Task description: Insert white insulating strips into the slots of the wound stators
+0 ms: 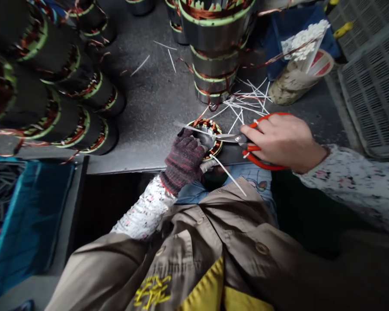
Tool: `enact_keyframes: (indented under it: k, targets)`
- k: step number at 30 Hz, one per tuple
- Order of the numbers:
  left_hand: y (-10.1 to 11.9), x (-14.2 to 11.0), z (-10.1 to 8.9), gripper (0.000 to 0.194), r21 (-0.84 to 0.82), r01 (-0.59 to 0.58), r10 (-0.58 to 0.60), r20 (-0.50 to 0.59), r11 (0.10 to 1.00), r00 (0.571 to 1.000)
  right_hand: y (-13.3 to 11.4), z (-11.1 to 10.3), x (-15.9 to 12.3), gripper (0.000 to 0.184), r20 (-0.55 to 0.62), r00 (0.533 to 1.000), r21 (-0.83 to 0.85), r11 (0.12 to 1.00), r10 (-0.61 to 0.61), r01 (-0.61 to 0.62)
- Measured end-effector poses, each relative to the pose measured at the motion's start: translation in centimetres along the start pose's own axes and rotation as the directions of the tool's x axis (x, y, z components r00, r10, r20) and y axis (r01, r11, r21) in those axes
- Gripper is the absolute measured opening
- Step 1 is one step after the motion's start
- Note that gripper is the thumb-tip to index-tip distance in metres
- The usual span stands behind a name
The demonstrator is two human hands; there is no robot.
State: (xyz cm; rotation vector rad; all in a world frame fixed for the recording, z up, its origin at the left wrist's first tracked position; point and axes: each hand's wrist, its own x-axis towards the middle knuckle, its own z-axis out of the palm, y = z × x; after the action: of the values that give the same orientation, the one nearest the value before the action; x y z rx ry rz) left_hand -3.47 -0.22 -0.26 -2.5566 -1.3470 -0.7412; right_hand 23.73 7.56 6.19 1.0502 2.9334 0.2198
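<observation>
My left hand (185, 160), in a dark knitted glove, is closed around the near left side of a motor stator (218, 149) with copper windings and a pale green rim. The stator is at the bench's front edge. In my bare right hand (283, 140) are scissors (257, 164) with red handles. Their blades reach over the stator's rim, and I cannot tell whether they touch a tie. One white cable tie (228, 175) sticks out from the stator toward my lap. Cut white tie ends (246, 99) lie scattered on the bench behind my right hand.
Stacked stators (214, 47) stand at the back middle, and rows of more stators (84, 116) fill the left side. A worn cup (287, 84) of white ties and a tape roll (324, 65) are at right. Grey crates (372, 86) and a teal bin (29, 216) flank the bench.
</observation>
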Motion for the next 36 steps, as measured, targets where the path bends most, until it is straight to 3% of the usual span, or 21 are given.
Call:
enact_keyframes:
  k: [3,9,13,16,19,22,23,25,28,31,32,34,36]
  targets:
    - [0.1,-0.1,0.2,0.044,0.015,0.046,-0.046,0.025,0.999,0.999,-0.1,-0.2,-0.1,0.039,0.04,0.999,-0.065,0.998,-0.015,0.017]
    - [0.2,-0.4,0.3,0.046,0.017,0.042,-0.043,0.025,0.999,0.999,-1.1,0.2,-1.1,0.044,-0.028,0.991,-0.015,0.991,-0.133,0.133]
    - [0.4,-0.2,0.2,0.045,-0.005,0.1,-0.099,0.102,0.995,0.99,-2.3,0.7,-0.9,0.042,0.04,0.996,0.035,0.996,-0.085,0.083]
    - [0.4,-0.1,-0.2,0.047,-0.001,0.096,-0.095,0.098,0.995,0.991,-2.3,1.1,-0.4,0.04,0.083,0.996,0.097,0.995,-0.014,0.006]
    - [-0.6,-0.6,-0.9,0.045,0.016,0.094,-0.096,0.094,0.995,0.991,-0.6,2.3,0.0,0.047,0.083,0.985,0.187,0.968,0.152,-0.165]
    - [-3.0,-1.3,-1.6,0.04,0.082,0.143,-0.151,0.108,0.986,0.983,2.6,4.7,-0.2,0.062,0.11,0.94,0.27,0.901,0.322,-0.341]
    - [-4.0,-1.4,-1.9,0.038,0.117,0.156,-0.168,0.096,0.981,0.981,3.6,5.7,-0.4,0.064,0.092,0.937,0.297,0.889,0.337,-0.349]
    - [-5.8,-0.9,-2.8,0.036,0.191,0.186,-0.195,0.03,0.964,0.98,4.9,7.7,-0.9,0.058,-0.053,0.938,0.341,0.889,0.342,-0.305]
    - [-7.2,2.7,-5.1,0.048,0.267,0.238,-0.21,-0.128,0.934,0.969,4.9,10.2,-1.6,0.043,-0.277,0.882,0.372,0.889,0.382,-0.268]
    - [-7.5,9.6,-7.2,0.065,0.235,0.181,-0.123,-0.244,0.955,0.962,4.0,11.3,-1.8,0.039,-0.346,0.856,0.387,0.89,0.383,-0.241]
    - [-7.6,12.3,-7.5,0.066,0.212,0.146,-0.096,-0.23,0.966,0.968,3.8,11.3,-1.8,0.038,-0.351,0.858,0.386,0.893,0.374,-0.232]
    - [-8.0,17.0,-7.4,0.068,0.173,0.091,-0.075,-0.098,0.981,0.992,3.8,11.3,-1.8,0.038,-0.357,0.863,0.379,0.9,0.357,-0.215]
    - [-8.5,20.0,-6.5,0.062,0.077,0.159,-0.16,-0.004,0.984,0.987,4.0,11.2,-1.8,0.039,-0.362,0.866,0.372,0.905,0.344,-0.204]
